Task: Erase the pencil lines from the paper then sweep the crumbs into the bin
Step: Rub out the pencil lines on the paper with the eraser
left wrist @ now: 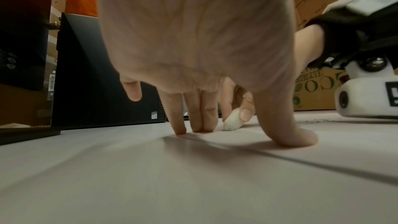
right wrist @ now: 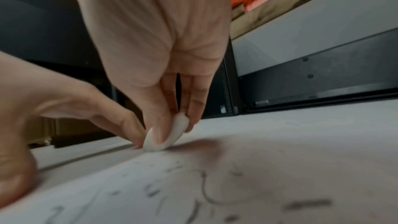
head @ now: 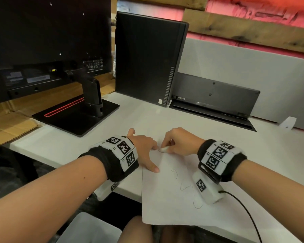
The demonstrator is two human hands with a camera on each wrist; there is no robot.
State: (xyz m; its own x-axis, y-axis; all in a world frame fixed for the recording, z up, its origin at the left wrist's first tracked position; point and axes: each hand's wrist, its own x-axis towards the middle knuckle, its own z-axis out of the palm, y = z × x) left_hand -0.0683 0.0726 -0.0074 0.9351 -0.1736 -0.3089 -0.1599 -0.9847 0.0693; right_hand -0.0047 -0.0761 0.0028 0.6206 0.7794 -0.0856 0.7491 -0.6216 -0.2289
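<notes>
A white sheet of paper (head: 167,204) lies on the white desk and hangs over its near edge. Wavy pencil lines (head: 188,188) run down its middle. My right hand (head: 175,142) pinches a small white eraser (head: 164,149) and presses it on the paper's far left corner. The right wrist view shows the eraser (right wrist: 165,135) between thumb and fingers, with dark crumbs (right wrist: 150,192) scattered on the paper in front. My left hand (head: 146,151) lies spread, fingertips pressing the paper's left edge beside the eraser. In the left wrist view its fingers (left wrist: 200,113) stand straight on the surface.
A monitor on a black stand (head: 81,113) stands at the left, a black computer tower (head: 147,58) behind the hands, a black tray (head: 212,102) at the right. A grey partition (head: 253,71) backs the desk. A white container (head: 88,228) sits below the desk edge. A cable (head: 244,207) trails from my right wrist.
</notes>
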